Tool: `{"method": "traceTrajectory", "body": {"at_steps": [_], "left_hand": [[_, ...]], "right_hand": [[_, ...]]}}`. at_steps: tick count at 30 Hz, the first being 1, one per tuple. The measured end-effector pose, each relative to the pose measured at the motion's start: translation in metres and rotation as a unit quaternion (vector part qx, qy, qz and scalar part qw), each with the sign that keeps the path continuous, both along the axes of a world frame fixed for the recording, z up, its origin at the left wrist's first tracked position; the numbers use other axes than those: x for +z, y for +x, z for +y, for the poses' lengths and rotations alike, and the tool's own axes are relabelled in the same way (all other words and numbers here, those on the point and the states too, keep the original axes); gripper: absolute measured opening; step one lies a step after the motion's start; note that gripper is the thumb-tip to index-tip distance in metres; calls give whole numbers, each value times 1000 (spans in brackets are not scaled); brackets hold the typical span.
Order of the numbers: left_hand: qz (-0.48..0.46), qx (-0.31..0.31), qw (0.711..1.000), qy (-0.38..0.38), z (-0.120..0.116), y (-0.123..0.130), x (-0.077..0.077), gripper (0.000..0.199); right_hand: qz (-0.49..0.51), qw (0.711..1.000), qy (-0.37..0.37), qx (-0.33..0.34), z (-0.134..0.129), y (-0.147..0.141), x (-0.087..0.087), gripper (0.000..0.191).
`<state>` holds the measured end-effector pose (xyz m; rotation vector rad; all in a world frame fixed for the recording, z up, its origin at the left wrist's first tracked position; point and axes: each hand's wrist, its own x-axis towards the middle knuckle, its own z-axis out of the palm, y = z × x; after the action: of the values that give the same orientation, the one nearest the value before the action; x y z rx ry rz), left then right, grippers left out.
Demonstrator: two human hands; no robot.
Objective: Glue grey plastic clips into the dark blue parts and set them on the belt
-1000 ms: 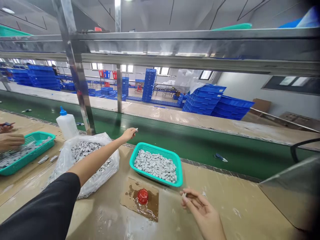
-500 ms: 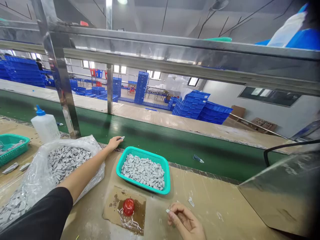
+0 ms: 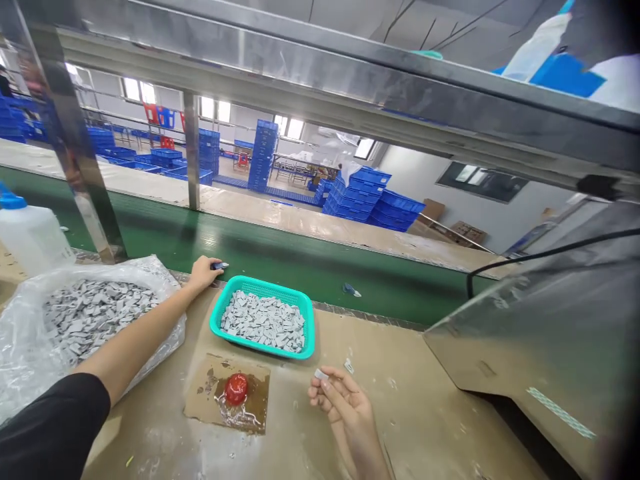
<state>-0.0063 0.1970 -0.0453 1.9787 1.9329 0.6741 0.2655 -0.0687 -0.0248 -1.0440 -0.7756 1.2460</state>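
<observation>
- Gray piece (image 3: 321, 375)! Up above the table (image 3: 410, 393), just off the near right corner of the green basket (image 3: 309, 337), pinched between thumb and fingers of the right hand (image 3: 345, 403).
- Left hand (image 3: 204, 270), beyond the basket's far left corner: fingertips closed on a pale-tipped dark piece (image 3: 219, 266) over the belt (image 3: 400, 290). Lifted or resting there? Can't tell.
- How far along? One piece in each hand, the two well apart; plenty left, I'd judge, with the basket heaped with gray pieces and a second dark piece (image 3: 351, 291) lying untouched beyond its far right corner.
- Now the direction: the gray piece's long axis seems roughly parallel to the basket's near rim, outer end pointing left. Too small to tell front from back.
- The held dark piece? Pale tip rightward, roughly along the basket's far rim.
</observation>
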Motion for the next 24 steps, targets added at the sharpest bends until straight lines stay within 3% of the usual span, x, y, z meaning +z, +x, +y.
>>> {"method": "traceTrajectory", "body": {"at_steps": [2, 5, 7, 10, 13, 16, 19, 24], "left_hand": [[28, 4, 1000, -11, 2, -1, 11, 27], [66, -10, 998, 0, 16, 15, 41, 32], [79, -58, 995, 22, 27, 48, 64, 35], [80, -185, 979, 36, 30, 128, 84, 33], [70, -309, 948, 27, 5, 216, 81, 31], [59, -378, 924, 9, -27, 276, 68, 30], [58, -369, 927, -24, -45, 301, 64, 26], [19, -345, 937, -52, -49, 299, 85, 26]], "right_hand": [[23, 1000, 2, 9, -3, 0, 3, 30], [33, 999, 11, 25, -6, 2, 5, 30], [14, 1000, 16, 22, -6, 5, 3, 28], [-64, 998, -7, 13, -1, 14, -7, 33], [-129, 990, -46, 26, 5, 22, -21, 31], [-175, 982, -54, 47, 6, 25, -30, 14], [-267, 961, -23, 63, 2, 27, -33, 9], [-483, 868, 39, 112, 2, 31, -42, 18]]}}
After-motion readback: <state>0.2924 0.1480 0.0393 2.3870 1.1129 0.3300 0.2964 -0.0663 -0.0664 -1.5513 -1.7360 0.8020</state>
